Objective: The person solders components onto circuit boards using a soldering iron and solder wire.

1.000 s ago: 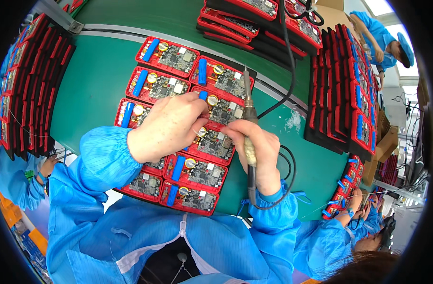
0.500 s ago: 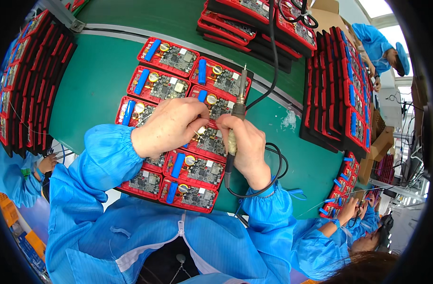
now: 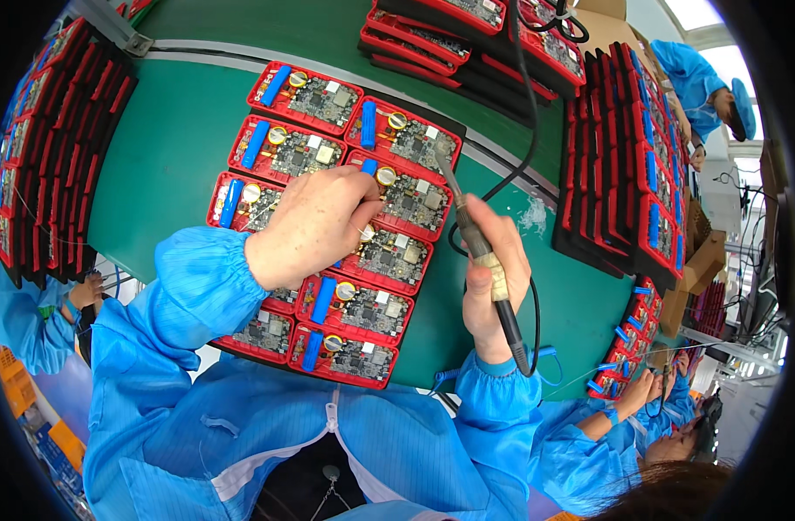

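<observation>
Blue-sleeved, grasping soldering iron in right hand, with hold of left hand impossible to tell, seemingly soldering circuit boards, next needing steady guidance.

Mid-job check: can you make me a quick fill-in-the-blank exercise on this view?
The right hand grips the soldering iron, which points ____ from the wearer's body.
The left hand is over casings coloured ____.
The worktop is coloured ____.
The wearer's sleeves are coloured ____.

Missing words: away; red; green; blue.
</observation>
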The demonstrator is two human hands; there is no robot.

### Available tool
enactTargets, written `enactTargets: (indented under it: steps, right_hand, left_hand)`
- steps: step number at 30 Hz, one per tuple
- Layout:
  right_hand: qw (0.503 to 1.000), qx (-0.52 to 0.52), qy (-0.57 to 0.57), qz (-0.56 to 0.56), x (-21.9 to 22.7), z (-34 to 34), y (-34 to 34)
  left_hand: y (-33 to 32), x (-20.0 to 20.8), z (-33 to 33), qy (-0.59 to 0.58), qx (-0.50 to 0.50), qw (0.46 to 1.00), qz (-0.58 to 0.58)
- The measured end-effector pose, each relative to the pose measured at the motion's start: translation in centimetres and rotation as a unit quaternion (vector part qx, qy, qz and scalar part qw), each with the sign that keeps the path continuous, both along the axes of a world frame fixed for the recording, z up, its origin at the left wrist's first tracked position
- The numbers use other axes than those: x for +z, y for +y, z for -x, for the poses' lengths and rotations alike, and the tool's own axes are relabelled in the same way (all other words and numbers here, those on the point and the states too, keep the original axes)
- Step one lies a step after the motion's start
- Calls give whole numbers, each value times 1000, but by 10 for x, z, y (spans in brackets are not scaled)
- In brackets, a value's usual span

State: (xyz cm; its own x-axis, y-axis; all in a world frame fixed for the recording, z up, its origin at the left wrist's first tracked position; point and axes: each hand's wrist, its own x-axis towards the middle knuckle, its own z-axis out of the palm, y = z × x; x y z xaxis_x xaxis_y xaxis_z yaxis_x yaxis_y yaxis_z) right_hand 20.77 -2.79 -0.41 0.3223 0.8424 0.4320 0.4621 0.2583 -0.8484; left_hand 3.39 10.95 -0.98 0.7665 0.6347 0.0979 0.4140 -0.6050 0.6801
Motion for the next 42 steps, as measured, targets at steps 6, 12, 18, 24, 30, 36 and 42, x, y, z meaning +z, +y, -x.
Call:
enactTargets:
  steps: [6,12,18,24,30,36,42]
  right_hand:
    - [977,-61,165,118,3,17,-15]
    - [977,-71,168,107,-10,19,-14]
    - [981,-62,142,114,-13,19,-11]
    - [984,-61,111,121,-18,20,-8]
    - [985,-66,101,126,-20,20,-8]
    - [985,-63,102,127,-19,20,-9]
    - [985,-68,113,108,-17,19,-10]
  left_hand:
    - [-1,1,-1,13,2,1000,0]
    - [-4,1,-8,38,11,999,-21]
    - [-4,1,-9,41,9,999,-16]
    - [-4,2,-10,29,15,999,-1]
    - [-4,2,-10,28,15,999,2]
    - [-4,2,-9,31,17,999,5]
    - [-3,-2,-9,19,17,1000,-9]
